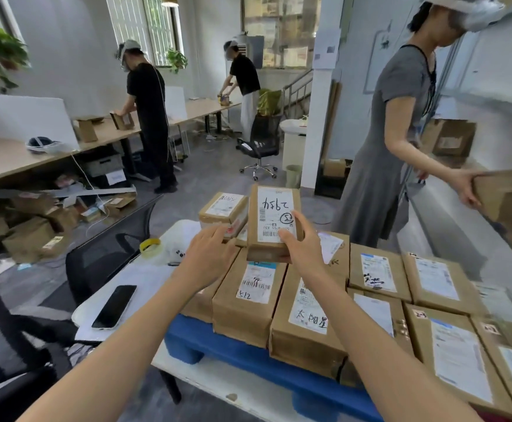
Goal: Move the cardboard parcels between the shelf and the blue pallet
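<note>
Both hands reach to one parcel point(274, 222) on top of the pile at the far edge of the blue pallet point(248, 357). Right hand point(302, 245) grips its near right corner, thumb on the label. Left hand point(210, 246) is spread open, fingers near its left side, holding nothing. To lift it well, the left hand should close on the other side, so the box stays flat. Its label has big handwriting, upside down, maybe "2194". A nearer box point(248, 296) reads "512".
</note>
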